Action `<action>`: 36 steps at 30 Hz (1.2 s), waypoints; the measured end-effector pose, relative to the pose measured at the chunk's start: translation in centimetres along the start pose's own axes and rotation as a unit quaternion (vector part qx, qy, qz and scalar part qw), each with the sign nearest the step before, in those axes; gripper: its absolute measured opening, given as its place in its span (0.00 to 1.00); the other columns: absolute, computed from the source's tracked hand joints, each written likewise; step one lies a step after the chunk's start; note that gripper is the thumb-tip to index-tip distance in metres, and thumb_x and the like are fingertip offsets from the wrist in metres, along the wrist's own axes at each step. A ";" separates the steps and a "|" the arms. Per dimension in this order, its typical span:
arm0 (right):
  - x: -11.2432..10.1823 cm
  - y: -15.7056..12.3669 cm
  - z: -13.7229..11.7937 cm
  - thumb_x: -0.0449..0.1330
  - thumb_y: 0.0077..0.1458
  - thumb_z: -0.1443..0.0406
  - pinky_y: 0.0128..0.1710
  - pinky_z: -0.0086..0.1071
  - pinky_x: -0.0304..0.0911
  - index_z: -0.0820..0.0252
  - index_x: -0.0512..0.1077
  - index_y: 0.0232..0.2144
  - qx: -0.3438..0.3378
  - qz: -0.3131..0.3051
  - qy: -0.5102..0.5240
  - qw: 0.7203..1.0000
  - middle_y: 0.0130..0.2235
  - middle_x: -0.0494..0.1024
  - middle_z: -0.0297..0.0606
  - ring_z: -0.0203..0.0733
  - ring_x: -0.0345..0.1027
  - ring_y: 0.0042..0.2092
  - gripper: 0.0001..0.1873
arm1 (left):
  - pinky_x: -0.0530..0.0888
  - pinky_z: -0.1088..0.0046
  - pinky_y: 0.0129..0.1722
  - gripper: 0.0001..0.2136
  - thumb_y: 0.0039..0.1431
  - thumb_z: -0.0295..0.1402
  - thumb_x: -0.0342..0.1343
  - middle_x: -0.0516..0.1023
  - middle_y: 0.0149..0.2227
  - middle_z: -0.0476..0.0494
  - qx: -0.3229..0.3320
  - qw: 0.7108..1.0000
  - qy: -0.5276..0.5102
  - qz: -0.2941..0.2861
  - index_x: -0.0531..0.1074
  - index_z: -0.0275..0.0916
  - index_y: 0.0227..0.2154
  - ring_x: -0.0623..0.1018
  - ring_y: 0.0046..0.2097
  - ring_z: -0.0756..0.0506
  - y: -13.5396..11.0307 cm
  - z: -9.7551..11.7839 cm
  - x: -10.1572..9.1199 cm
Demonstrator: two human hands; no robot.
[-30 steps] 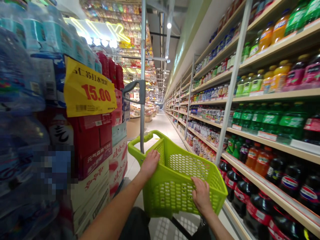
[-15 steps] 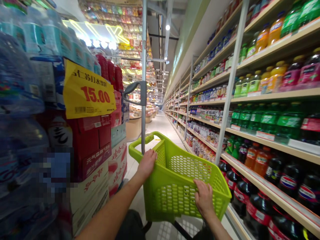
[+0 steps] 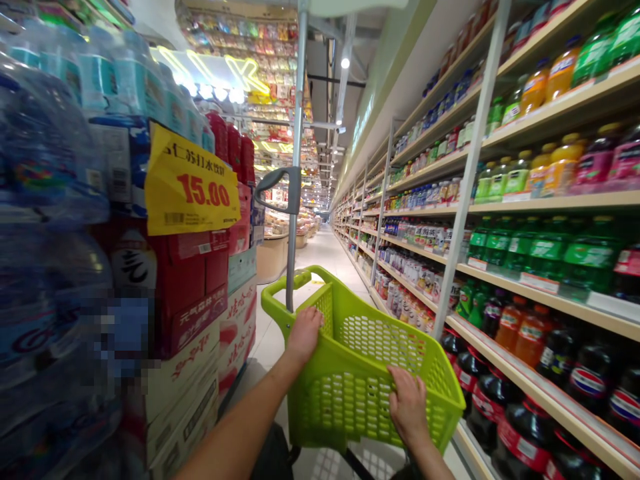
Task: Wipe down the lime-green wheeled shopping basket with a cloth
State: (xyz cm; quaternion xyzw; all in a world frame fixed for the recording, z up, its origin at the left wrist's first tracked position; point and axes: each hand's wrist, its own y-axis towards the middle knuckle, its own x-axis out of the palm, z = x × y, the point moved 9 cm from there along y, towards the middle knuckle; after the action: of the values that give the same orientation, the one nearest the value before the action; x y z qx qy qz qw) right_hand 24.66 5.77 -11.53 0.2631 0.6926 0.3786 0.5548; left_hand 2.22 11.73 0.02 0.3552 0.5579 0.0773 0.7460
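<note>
Green basket (image 3: 370, 373) has rolled slightly forward, left hand (image 3: 303, 333) and right hand (image 3: 409, 403) fingers still gripping its rim.

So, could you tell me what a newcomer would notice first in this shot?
Probably the lime-green basket at bottom centre, with the left hand and right hand gripping its near rim. Next, the yellow price sign reading 15.00 on stacked drinks at left, and the shelves of bottles at right.
</note>
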 end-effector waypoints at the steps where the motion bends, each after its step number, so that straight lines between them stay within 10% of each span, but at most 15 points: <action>1: -0.1 0.0 -0.1 0.45 0.42 0.74 0.51 0.47 0.47 0.60 0.66 0.45 0.002 0.002 -0.001 1.000 0.44 0.73 0.42 0.48 0.64 0.48 0.25 | 0.61 0.60 0.54 0.14 0.59 0.25 0.38 0.69 0.47 0.38 0.007 1.000 -0.004 -0.011 0.67 0.34 0.41 0.65 0.53 0.44 -0.3 0.6 0.6; 6: -0.5 0.0 -0.4 0.45 0.40 0.74 0.51 0.45 0.47 0.60 0.64 0.45 -0.022 0.011 -0.006 1.000 0.44 0.74 0.41 0.46 0.64 0.47 0.27 | 0.57 0.65 0.58 0.12 0.58 0.25 0.42 0.70 0.49 0.43 0.128 0.989 0.004 -0.074 0.69 0.37 0.38 0.61 0.57 0.46 -2.0 6.3 4.3; 13: -0.9 -0.1 -0.3 0.46 0.41 0.74 0.51 0.46 0.46 0.60 0.64 0.45 -0.019 0.022 -0.012 0.999 0.43 0.74 0.41 0.46 0.64 0.47 0.26 | 0.61 0.66 0.53 0.13 0.60 0.27 0.38 0.68 0.47 0.40 -0.007 0.998 0.044 -0.043 0.67 0.35 0.40 0.65 0.52 0.45 0.9 -0.5 -0.3; 20: -0.7 -0.3 0.0 0.46 0.41 0.75 0.51 0.44 0.47 0.59 0.63 0.46 -0.025 0.016 -0.013 0.999 0.44 0.73 0.40 0.45 0.64 0.47 0.27 | 0.65 0.75 0.48 0.08 0.56 0.24 0.45 0.73 0.38 0.47 0.096 0.992 0.019 -0.078 0.69 0.39 0.31 0.70 0.44 0.50 -1.3 6.3 3.1; 27: -0.7 -0.1 0.2 0.46 0.41 0.74 0.52 0.44 0.46 0.59 0.64 0.46 -0.007 0.018 -0.006 1.000 0.44 0.73 0.40 0.45 0.63 0.47 0.27 | 0.62 0.62 0.53 0.13 0.59 0.24 0.38 0.68 0.49 0.36 0.055 0.997 0.043 -0.039 0.66 0.33 0.42 0.65 0.53 0.42 0.2 1.4 0.4; 33: -0.4 -0.1 0.2 0.46 0.40 0.75 0.52 0.45 0.47 0.59 0.65 0.46 0.002 -0.002 -0.001 1.000 0.44 0.73 0.40 0.46 0.63 0.48 0.27 | 0.64 0.70 0.53 0.12 0.57 0.22 0.43 0.70 0.47 0.43 0.142 0.987 0.024 -0.067 0.68 0.38 0.40 0.68 0.51 0.47 -2.1 7.2 4.1; 36: -0.1 -0.2 0.7 0.46 0.40 0.75 0.52 0.45 0.47 0.57 0.65 0.46 -0.001 -0.009 0.000 1.000 0.45 0.73 0.39 0.46 0.63 0.48 0.28 | 0.63 0.69 0.53 0.13 0.59 0.25 0.41 0.69 0.48 0.42 0.130 0.988 0.031 -0.075 0.66 0.37 0.43 0.67 0.52 0.47 -1.5 5.9 3.1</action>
State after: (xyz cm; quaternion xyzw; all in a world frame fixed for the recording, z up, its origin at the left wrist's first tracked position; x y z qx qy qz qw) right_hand 25.37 5.70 -11.73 0.2562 0.6948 0.3739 0.5584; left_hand 8.17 9.60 -2.62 0.4040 0.6112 -0.0409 0.6794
